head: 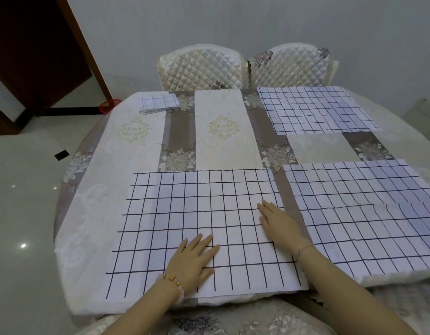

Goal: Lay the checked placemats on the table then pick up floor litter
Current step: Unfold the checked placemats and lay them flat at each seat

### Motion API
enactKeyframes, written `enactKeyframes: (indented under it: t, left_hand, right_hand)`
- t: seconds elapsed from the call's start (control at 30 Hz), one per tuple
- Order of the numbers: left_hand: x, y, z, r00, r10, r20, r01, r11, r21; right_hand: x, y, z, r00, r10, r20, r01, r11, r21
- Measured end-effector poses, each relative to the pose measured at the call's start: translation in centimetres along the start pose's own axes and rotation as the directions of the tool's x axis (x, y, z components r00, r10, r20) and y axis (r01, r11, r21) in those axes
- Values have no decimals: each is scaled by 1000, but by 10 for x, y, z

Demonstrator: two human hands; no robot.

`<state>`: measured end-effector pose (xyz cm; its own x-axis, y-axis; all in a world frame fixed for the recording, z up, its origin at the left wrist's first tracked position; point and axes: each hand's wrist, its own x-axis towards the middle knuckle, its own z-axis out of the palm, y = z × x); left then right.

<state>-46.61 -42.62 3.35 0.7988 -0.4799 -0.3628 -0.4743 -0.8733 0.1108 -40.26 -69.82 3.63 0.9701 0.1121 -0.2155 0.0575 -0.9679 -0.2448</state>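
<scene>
A white placemat with black checks point(175, 213) lies flat at the near left of the table point(98, 170). My left hand point(197, 259) rests flat on its near middle, fingers straight. Flat on the mat's right part lies my right hand point(277, 223), fingers pointing away from me. A second checked placemat point(368, 213) lies at the near right, slightly rippled. A third one point(315, 110) lies at the far right. A folded stack of checked placemats point(159, 103) sits at the far left corner.
Two quilted chairs point(202, 66) point(291, 64) stand behind the table against the wall. A red bin point(110, 106) stands on the glossy floor at the far left near a dark wooden door. A small dark scrap point(61, 155) lies on the floor left of the table.
</scene>
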Motion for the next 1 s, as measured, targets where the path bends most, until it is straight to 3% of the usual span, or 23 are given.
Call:
enactKeyframes:
  t: [0.37,0.5,0.63,0.73,0.8,0.9,1.0]
  left_hand:
    - [-5,6,-6,999,-26,45,24,999,41]
    - [-7,7,-21,1000,1,-3,-1,997,-73]
    - [-24,-1,-35,977,-183,-112,141,942,-306]
    - [-61,-16,-44,898,-407,-167,264,802,-535]
    - [-94,-28,-44,808,-550,-210,310,701,-642]
    - [-158,-42,-36,638,-740,-212,326,510,-796]
    - [-225,-49,-11,419,-891,-175,350,337,-874]
  right_hand:
    - [2,5,6,999,2,36,-1,999,-51]
    - [3,5,-3,997,-8,78,7,1000,10]
    - [7,-2,-18,999,17,41,-25,978,209]
    - [9,-21,-25,999,43,-9,-38,945,324]
    - [9,-44,-26,1000,21,11,-24,913,406]
    - [3,-98,-23,993,-104,53,62,857,511]
    - [-15,-169,-19,963,-248,103,136,781,610]
